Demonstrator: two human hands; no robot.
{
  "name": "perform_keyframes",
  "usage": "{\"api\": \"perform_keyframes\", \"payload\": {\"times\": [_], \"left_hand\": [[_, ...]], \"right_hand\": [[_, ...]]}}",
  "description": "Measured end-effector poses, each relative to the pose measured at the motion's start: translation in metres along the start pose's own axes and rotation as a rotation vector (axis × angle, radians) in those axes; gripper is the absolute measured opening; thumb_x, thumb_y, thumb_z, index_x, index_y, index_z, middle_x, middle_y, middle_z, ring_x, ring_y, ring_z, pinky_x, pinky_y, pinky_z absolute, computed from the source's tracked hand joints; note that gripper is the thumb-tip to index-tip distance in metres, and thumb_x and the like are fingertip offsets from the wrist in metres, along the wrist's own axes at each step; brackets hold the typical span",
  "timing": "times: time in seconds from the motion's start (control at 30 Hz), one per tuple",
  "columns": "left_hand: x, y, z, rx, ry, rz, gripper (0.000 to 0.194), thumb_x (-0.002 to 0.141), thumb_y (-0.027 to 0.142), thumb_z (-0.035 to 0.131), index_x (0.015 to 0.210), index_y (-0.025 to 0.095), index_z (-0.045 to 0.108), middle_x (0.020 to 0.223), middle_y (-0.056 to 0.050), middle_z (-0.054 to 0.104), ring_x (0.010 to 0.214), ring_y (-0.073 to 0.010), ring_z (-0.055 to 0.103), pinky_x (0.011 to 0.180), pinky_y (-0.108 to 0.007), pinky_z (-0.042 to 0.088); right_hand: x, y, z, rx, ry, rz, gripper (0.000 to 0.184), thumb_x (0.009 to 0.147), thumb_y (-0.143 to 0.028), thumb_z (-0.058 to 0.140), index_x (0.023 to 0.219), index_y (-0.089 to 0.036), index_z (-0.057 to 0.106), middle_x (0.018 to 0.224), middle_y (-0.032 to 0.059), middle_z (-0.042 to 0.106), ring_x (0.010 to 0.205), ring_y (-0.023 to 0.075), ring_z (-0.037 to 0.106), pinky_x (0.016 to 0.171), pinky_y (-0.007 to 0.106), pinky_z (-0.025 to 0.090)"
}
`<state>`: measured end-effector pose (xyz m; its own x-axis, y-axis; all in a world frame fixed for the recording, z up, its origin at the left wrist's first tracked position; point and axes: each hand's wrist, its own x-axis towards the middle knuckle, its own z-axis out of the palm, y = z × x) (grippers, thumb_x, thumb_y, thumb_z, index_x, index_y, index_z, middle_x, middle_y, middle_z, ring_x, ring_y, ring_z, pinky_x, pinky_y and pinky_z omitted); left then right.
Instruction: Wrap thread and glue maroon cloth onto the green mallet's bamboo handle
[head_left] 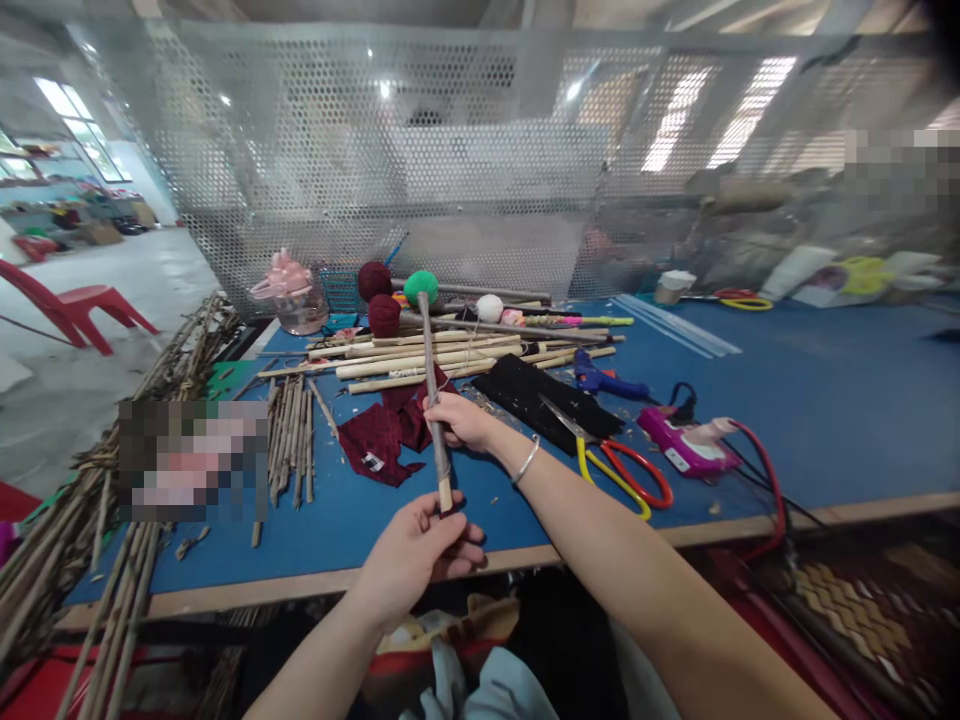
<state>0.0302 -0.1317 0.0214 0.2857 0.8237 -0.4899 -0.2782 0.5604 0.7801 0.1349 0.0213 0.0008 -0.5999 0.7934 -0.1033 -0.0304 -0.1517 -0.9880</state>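
A long grey-brown stick (pixel 431 360) with a pale bare lower end slants away from me, held in both hands. My right hand (pixel 461 420) is closed around its middle, a silver bangle on the wrist. My left hand (pixel 424 545) pinches the lower end, where a bit of dark red shows between the fingers. The stick's far end overlaps a green yarn ball (pixel 421 288); I cannot tell whether they touch. Below the right hand lies dark red cloth (pixel 375 445). To the right are black cloth (pixel 517 395) and scissors (pixel 615 465) with yellow and red handles.
Peeled sticks (pixel 420 358) lie across the blue table (pixel 840 400), near dark red balls (pixel 385 315) and a white ball (pixel 490 308). A blue glue gun (pixel 607 380) and a purple power strip (pixel 686 443) are at right. Branches (pixel 135 560) pile up left; a perforated screen (pixel 300 150) stands behind.
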Motion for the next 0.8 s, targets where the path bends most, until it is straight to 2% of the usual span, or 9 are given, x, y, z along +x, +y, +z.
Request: {"api": "perform_keyframes", "payload": {"times": [0.27,0.43,0.53,0.6,0.7,0.8], "left_hand": [[-0.002,-0.003,-0.006,-0.042,-0.023,0.017,0.038,0.076,0.022,0.061,0.110,0.010,0.048,0.087,-0.013,0.065,0.069,-0.0119,0.064,0.060,-0.018,0.051],[-0.014,-0.005,-0.009,0.000,-0.080,0.023,0.048,0.079,0.034,0.057,0.123,0.021,0.041,0.122,-0.015,0.051,0.076,-0.0162,0.066,0.057,-0.020,0.052],[-0.023,-0.005,-0.013,0.128,0.021,0.045,0.058,0.080,0.037,0.054,0.132,0.025,0.030,0.127,-0.016,0.047,0.066,-0.0145,0.067,0.047,-0.019,0.050],[-0.026,-0.005,-0.017,0.211,0.129,0.130,0.063,0.079,0.036,0.054,0.134,0.025,0.027,0.124,-0.017,0.050,0.055,-0.0104,0.064,0.041,-0.017,0.046],[-0.026,-0.003,-0.024,0.336,0.231,0.281,0.061,0.077,0.039,0.055,0.131,0.021,0.034,0.109,-0.014,0.062,0.038,-0.0046,0.054,0.034,-0.016,0.039],[-0.023,-0.003,-0.032,0.471,0.311,0.359,0.055,0.072,0.041,0.059,0.120,0.016,0.050,0.091,-0.009,0.069,0.034,-0.0042,0.048,0.036,-0.018,0.041]], "right_hand": [[-0.002,-0.003,0.001,0.029,-0.033,0.004,0.009,0.068,-0.019,0.046,0.070,-0.020,0.037,0.039,-0.0103,0.040,0.024,0.0044,0.024,0.026,0.015,0.015],[-0.004,-0.006,0.000,0.051,-0.025,-0.017,0.009,0.066,-0.018,0.045,0.072,-0.020,0.039,0.041,-0.0086,0.045,0.024,0.0049,0.024,0.025,0.016,0.015],[-0.005,-0.008,-0.003,0.069,-0.039,-0.003,0.012,0.066,-0.017,0.044,0.077,-0.019,0.040,0.043,-0.0082,0.047,0.025,0.0048,0.025,0.026,0.015,0.016],[-0.005,-0.007,-0.004,0.067,-0.062,-0.005,0.013,0.066,-0.018,0.045,0.079,-0.019,0.041,0.045,-0.0080,0.048,0.026,0.0044,0.025,0.027,0.015,0.016],[-0.004,-0.006,-0.003,0.031,-0.072,-0.015,0.012,0.069,-0.019,0.046,0.080,-0.019,0.041,0.044,-0.0093,0.044,0.026,0.0042,0.026,0.028,0.015,0.016],[-0.002,-0.003,-0.001,-0.081,-0.007,-0.011,0.013,0.076,-0.025,0.048,0.084,-0.020,0.040,0.041,-0.0116,0.038,0.027,0.0050,0.026,0.029,0.015,0.017]]}}
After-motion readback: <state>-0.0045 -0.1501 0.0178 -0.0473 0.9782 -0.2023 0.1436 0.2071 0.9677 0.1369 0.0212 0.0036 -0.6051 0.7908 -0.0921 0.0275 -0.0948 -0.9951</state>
